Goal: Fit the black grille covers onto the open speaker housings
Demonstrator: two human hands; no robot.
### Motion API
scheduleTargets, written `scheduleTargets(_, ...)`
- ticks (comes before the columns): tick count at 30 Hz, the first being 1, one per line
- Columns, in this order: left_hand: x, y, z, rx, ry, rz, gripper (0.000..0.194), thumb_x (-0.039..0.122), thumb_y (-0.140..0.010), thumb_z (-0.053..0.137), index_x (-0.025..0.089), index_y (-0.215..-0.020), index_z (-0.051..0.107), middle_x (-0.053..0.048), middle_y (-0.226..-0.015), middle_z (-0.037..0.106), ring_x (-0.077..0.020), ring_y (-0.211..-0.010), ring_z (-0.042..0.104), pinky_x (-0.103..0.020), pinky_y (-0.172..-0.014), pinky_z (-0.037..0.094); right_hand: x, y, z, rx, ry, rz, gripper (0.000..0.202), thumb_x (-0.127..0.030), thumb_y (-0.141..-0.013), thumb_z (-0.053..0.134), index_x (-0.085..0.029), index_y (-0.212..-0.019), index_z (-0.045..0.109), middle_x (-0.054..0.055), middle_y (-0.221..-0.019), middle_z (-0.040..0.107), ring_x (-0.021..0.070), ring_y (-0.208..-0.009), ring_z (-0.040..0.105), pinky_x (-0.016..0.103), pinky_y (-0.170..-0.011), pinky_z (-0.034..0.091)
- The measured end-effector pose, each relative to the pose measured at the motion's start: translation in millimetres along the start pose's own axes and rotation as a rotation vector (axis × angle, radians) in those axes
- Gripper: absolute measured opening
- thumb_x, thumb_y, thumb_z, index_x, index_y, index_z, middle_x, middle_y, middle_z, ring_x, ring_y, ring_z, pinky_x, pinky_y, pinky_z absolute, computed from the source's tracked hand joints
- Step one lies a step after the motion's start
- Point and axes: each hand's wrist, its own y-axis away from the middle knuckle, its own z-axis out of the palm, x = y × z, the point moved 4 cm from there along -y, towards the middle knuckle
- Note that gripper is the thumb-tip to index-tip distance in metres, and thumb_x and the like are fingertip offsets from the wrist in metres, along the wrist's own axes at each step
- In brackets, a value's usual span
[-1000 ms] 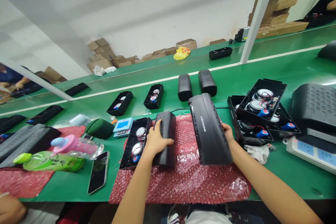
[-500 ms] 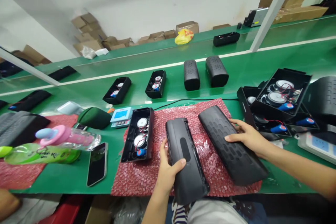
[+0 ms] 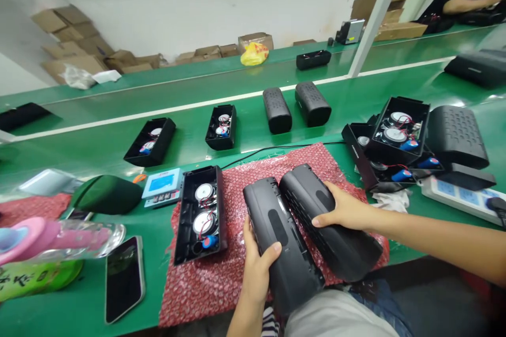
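My left hand [image 3: 259, 260] grips a black speaker shell [image 3: 281, 242] by its lower left side, the thumb lying on the face near a dark oblong panel. Close beside it, a second black speaker shell [image 3: 336, 239] is held in my right hand [image 3: 343, 208], fingers over its right side. The two shells lean side by side, their upper ends nearly touching, above red bubble wrap [image 3: 205, 295]. Left of them on the wrap lies an open black speaker housing [image 3: 185, 226], with two round drivers, red wires and a blue battery cell inside.
Stacked open housings [image 3: 399, 131] and a white power strip [image 3: 454, 195] stand at right. A phone [image 3: 124, 279], bottles [image 3: 75, 239] and a blue meter [image 3: 163, 185] lie at left. More speakers [image 3: 276, 110] sit on the green belt behind. A person [image 3: 458, 5] is at far right.
The right shell has turned, so its textured face gives way to a side with an oblong panel, and it has come closer to the left shell. The view has swung right.
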Motion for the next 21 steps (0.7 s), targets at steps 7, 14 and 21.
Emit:
scheduleTargets(7, -1, 5, -10.3, 0.007, 0.053, -0.101, 0.092, 0.034, -0.062, 0.072, 0.030, -0.141, 0.025, -0.008, -0.143, 0.041, -0.0277, -0.124, 0.048, -0.037, -0.100, 0.043, 22, 16, 14, -0.028, -0.249, 0.080, 0.091, -0.031, -0.059, 0.071, -0.031, -0.141, 0.031, 0.007, -0.123, 0.058, 0.0264, -0.097, 0.063, 0.037, -0.075, 0.055)
scheduleTargets(14, 14, 4, -3.6, 0.049, -0.029, -0.136, 0.091, 0.029, -0.054, 0.075, 0.027, -0.131, 0.027, -0.010, -0.136, 0.045, -0.0265, -0.113, 0.056, -0.036, -0.088, 0.050, 37, 17, 22, -0.131, -0.508, 0.175, 0.095, -0.023, -0.054, 0.068, -0.036, -0.140, 0.028, 0.002, -0.129, 0.056, 0.0251, -0.095, 0.064, 0.033, -0.072, 0.054)
scheduleTargets(21, 15, 5, 2.9, 0.111, -0.100, -0.069, 0.089, 0.031, -0.051, 0.078, 0.026, -0.127, 0.031, -0.009, -0.133, 0.048, -0.0265, -0.117, 0.053, -0.036, -0.096, 0.045, 44, 17, 23, -0.173, -0.572, 0.152, 0.098, -0.024, -0.057, 0.071, -0.035, -0.142, 0.022, 0.003, -0.139, 0.049, 0.0270, -0.112, 0.059, 0.035, -0.083, 0.053)
